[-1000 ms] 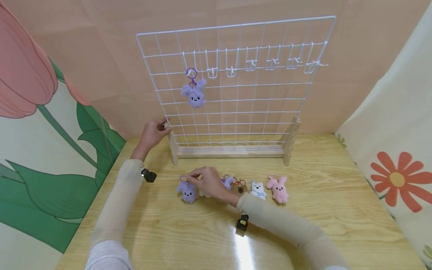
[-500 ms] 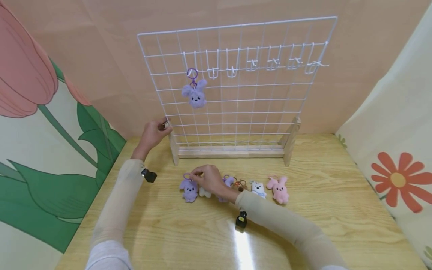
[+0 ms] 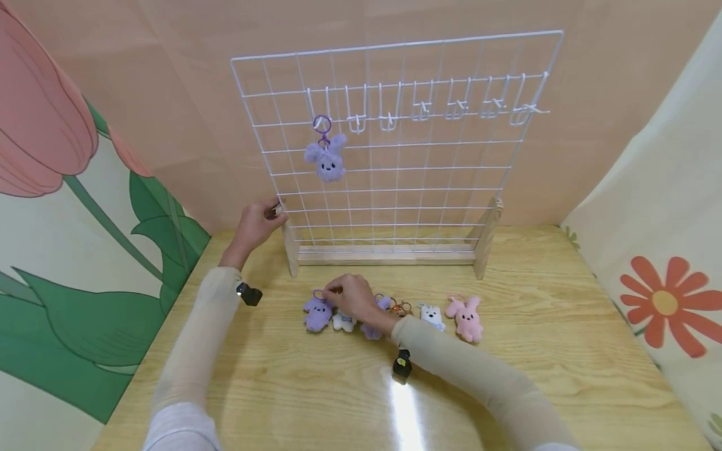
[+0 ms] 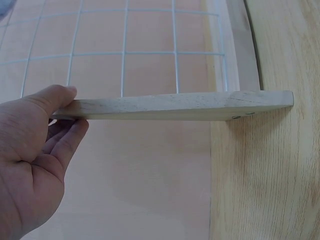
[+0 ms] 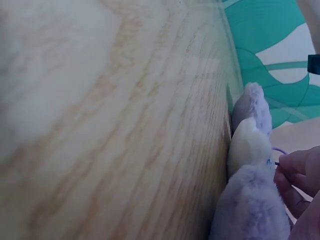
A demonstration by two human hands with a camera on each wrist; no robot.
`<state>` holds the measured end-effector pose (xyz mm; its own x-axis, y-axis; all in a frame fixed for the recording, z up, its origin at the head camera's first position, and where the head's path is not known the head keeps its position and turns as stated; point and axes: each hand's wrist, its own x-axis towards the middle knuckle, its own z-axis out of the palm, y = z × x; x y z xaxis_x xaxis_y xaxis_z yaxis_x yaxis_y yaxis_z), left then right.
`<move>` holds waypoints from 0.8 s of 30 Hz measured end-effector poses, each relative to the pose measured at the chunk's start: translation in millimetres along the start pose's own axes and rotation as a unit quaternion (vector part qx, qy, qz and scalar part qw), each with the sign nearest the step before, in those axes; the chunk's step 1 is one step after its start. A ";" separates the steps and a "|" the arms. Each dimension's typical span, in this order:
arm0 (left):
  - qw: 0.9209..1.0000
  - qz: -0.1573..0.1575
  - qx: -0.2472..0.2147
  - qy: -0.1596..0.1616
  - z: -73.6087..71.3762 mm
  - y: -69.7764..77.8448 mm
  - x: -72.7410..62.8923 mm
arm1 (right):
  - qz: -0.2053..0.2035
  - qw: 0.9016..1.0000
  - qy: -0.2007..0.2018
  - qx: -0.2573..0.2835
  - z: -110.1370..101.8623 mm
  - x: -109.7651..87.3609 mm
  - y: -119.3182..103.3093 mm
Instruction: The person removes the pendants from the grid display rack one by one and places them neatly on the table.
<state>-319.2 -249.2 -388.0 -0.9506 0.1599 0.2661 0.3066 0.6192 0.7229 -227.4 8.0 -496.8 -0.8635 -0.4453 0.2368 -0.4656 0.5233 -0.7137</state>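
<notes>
My left hand (image 3: 254,225) grips the top of the wooden side post (image 4: 165,103) of a white wire grid rack, thumb on one face and fingers on the other. My right hand (image 3: 352,297) pinches the purple ring at the top of a purple plush keychain (image 3: 318,315) on the table. Beside that toy, partly under the hand, lies a white plush keychain (image 3: 343,321); another purple plush keychain (image 3: 372,331) is half hidden by the wrist. From the grid's leftmost hook hangs a purple bunny keychain (image 3: 329,164).
Further right lie a brown keychain mostly hidden by the forearm, a white bear keychain (image 3: 432,317) and a pink bunny keychain (image 3: 467,319). Several white hooks (image 3: 388,120) line the upper grid. The wooden base bar (image 3: 389,257) stands behind the row of toys.
The pinched purple keychain has shifted slightly right and away from me with my right hand, closer to the white one. The left hand stays on the post.
</notes>
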 end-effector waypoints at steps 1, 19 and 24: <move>1.000 -0.001 -0.001 0.000 0.0 -0.4 0.3 | 0.000 1.000 0.000 -0.002 0.2 0.3 0.6; 1.000 0.000 -0.011 -0.005 -0.1 -0.3 -0.7 | 0.016 0.999 -0.013 -0.036 1.9 5.0 5.9; 1.000 -0.004 -0.005 -0.005 -0.6 0.1 -1.4 | 0.012 0.999 -0.010 -0.033 -1.0 4.2 4.3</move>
<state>-317.9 -249.8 -387.9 -0.9534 0.1624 0.2542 0.2994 0.6133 0.7309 -233.2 9.2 -498.2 -0.8703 -0.4472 0.2066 -0.4581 0.5803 -0.6734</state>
